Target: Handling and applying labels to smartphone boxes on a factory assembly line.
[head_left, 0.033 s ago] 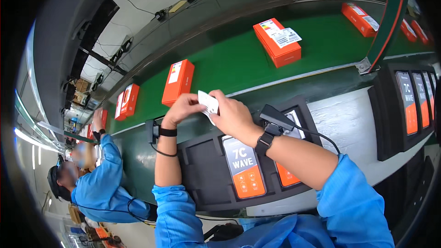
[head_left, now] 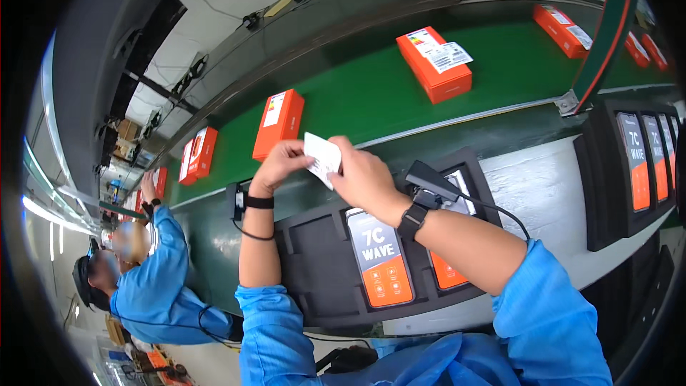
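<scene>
Above the near edge of the green belt, both hands hold a small white paper sheet with faint dark print. My left hand pinches its left edge between thumb and fingers. On the other side, my right hand grips the right edge, its thumb at the lower corner. Below them lies a black foam tray. One phone with a grey, white and orange front sits in its middle slot. A second phone is partly hidden under my right forearm. The tray's left slot holds no phone.
Orange boxes with white labels stand on the green belt, including one box beyond my left hand and another box farther right. More phones fill a black tray at right. A co-worker in blue reaches toward the belt at left.
The white sheet has tilted so that more of its printed face shows. My hands have barely shifted. Boxes on the belt appear displaced slightly.
</scene>
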A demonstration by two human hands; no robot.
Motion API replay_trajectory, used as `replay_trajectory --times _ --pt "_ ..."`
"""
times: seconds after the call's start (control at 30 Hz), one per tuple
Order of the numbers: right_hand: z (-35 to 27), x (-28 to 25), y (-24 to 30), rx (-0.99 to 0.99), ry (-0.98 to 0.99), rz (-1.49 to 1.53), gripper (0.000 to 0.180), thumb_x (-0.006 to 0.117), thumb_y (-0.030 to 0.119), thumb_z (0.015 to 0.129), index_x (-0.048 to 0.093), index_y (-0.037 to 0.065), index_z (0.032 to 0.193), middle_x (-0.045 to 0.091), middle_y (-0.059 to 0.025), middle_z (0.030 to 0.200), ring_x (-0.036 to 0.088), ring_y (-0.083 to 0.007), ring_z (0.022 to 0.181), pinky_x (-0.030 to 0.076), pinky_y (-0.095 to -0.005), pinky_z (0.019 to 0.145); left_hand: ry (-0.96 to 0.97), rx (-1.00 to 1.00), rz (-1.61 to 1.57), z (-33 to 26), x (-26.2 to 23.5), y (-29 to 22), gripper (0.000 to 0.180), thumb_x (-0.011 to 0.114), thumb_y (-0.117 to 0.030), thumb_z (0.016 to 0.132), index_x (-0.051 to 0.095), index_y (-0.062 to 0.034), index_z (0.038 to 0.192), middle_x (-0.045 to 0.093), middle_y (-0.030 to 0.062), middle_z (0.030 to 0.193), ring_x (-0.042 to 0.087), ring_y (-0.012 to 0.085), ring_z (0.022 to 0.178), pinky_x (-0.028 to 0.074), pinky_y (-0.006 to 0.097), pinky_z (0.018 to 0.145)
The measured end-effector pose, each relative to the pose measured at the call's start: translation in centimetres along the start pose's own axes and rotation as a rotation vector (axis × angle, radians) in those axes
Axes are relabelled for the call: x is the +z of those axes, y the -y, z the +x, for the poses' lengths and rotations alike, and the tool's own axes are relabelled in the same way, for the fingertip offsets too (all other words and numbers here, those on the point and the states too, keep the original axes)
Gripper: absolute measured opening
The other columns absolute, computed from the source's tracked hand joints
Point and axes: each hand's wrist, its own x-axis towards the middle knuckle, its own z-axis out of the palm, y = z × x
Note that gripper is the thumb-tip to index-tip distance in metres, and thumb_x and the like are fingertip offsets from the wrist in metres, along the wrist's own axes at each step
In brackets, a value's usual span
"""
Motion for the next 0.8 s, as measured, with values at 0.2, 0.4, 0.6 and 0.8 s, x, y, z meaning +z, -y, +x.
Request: replay_trajectory --times 0.2,0.4,0.6,0.8 --pt "0.5 0.0 0.0 0.069 0.100 -0.005 0.051 0.062 0.019 0.083 0.043 0.009 0.129 0.068 -0.0051 0.090 0.066 -0.0336 0.082 0.051 -0.0436 0.072 -0.871 0.181 -0.188 1.0 -7.5 6.0 0.013 0.063 -0.013 0.090 0.066 0.0001 0.089 0.062 -0.0005 0.073 0.052 0.0064 0.060 0.041 0.025 0.056" --pt "0.6 0.6 0.5 0.014 0.081 -0.085 0.047 0.061 0.017 0.082 0.047 0.006 0.125 0.068 -0.0053 0.086 0.067 -0.0312 0.081 0.053 -0.0439 0.070 -0.885 -0.067 0.144 0.9 -8.9 8.0 0.027 0.062 -0.030 0.091 0.067 -0.0029 0.090 0.050 -0.0049 0.065 0.042 0.0060 0.054 0.032 0.023 0.049" --pt "0.7 1.7 0.2 0.015 0.092 -0.133 0.045 0.060 0.019 0.081 0.050 0.011 0.124 0.069 -0.0049 0.089 0.066 -0.0321 0.084 0.052 -0.0444 0.074 -1.005 0.073 0.321 -2.1 -10.4 8.0 0.038 0.055 -0.035 0.095 0.059 -0.0045 0.119 0.065 0.0061 0.085 0.062 0.0141 0.073 0.049 0.028 0.062" --pt "1.1 1.7 1.4 0.005 0.153 -0.180 0.042 0.059 0.020 0.083 0.051 0.013 0.124 0.069 -0.0036 0.091 0.066 -0.0315 0.088 0.052 -0.0434 0.075 -0.995 -0.083 1.525 -20.8 -20.3 3.9 0.024 0.053 -0.027 0.090 0.068 -0.0100 0.098 0.068 0.0176 0.085 0.066 0.0363 0.081 0.053 0.046 0.074"
